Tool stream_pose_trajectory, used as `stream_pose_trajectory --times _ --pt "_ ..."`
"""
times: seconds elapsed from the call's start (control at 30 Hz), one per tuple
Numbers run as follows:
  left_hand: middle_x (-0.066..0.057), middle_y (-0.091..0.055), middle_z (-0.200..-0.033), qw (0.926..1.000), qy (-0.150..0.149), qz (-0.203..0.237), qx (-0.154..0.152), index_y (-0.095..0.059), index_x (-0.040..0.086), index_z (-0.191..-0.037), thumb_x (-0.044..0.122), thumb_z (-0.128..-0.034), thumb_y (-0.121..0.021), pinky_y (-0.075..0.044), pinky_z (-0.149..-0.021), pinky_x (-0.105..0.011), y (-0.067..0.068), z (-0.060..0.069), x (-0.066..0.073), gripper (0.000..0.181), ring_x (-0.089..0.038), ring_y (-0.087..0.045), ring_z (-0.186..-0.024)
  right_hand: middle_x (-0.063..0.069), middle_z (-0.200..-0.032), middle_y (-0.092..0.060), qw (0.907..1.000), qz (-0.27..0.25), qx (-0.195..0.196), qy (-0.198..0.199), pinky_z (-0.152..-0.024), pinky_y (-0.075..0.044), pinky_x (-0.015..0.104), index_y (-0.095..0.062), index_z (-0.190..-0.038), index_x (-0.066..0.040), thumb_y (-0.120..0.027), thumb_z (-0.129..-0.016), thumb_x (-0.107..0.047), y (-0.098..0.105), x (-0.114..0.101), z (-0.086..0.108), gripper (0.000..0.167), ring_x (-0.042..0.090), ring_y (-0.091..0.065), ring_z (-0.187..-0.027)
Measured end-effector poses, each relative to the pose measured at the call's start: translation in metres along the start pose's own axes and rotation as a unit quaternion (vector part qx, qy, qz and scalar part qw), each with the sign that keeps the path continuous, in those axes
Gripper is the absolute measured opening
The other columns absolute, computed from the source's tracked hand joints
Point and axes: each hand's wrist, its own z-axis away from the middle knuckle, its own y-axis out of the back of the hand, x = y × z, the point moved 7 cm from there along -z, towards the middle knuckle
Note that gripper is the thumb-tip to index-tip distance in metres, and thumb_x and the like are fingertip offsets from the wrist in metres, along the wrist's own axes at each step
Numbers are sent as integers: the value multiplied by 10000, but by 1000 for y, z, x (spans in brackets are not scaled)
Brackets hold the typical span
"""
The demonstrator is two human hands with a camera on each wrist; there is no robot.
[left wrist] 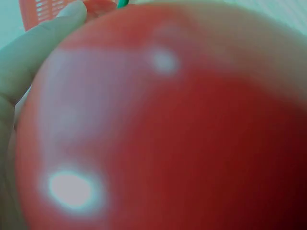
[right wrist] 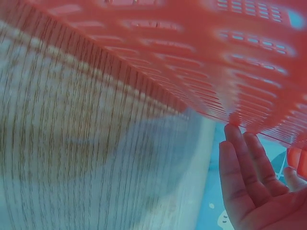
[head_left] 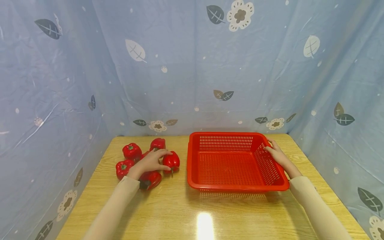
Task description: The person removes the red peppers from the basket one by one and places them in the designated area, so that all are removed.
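Note:
My left hand (head_left: 151, 162) has its thumb and fingers on opposite sides of a red bell pepper (head_left: 173, 160), whose stem points toward me. Under and around that wrist lie more red bell peppers, among them one at the front (head_left: 153, 180) and one at the back (head_left: 158, 143). A glossy red pepper (left wrist: 158, 134) fills most of the left wrist view and hides the fingers there; only the thumb (left wrist: 53, 31) shows. On the right, my right hand (head_left: 277, 156) grips the side of a red plastic basket (head_left: 237, 187), thumb over the rim, fingers (right wrist: 237, 158) against the outside.
Two more peppers, one (head_left: 132, 151) behind the other (head_left: 123, 169), sit at the far left. The basket has slotted walls and stands on a wood-grain table (head_left: 168, 213). Blue patterned curtains (head_left: 180, 83) enclose the table at the back and both sides.

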Motion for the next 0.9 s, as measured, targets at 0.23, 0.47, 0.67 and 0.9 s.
stream_pose_trajectory --times 0.23,0.47,0.67,0.9 --pt "-53 -501 -1351 9999 -20 -80 -82 -526 207 -1287 473 -715 -753 -84 -1113 -583 -1 1 4 671 -257 -409 -1292 382 -1186 -384 10000 -4 19 42 -616 -545 287 -20 -1445 36 -361 -985 -133 1 8 -2 597 103 -613 -728" --pt "-48 -518 -1330 9998 -17 -88 -188 -517 178 -1294 461 -724 -750 -76 -1116 -577 -1 3 6 678 -248 -443 -1265 369 -1198 -380 10000 20 71 21 -617 -544 288 -35 -1449 11 -364 -985 -157 2 11 -3 593 106 -610 -726" --pt "-49 -517 -1334 9996 57 -101 -249 -506 166 -1305 429 -723 -763 -72 -1120 -568 0 4 6 688 -247 -443 -1265 377 -1239 -359 9999 167 18 30 -625 -547 311 -15 -1462 -3 -360 -992 -178 2 9 -3 609 142 -615 -750" --pt "-42 -521 -1337 9993 83 -170 -314 -491 158 -1321 418 -719 -769 -73 -1112 -585 0 3 7 713 -244 -446 -1266 379 -1241 -360 9989 472 -15 52 -634 -534 283 -12 -1457 21 -358 -996 -185 3 7 -2 612 110 -604 -758"
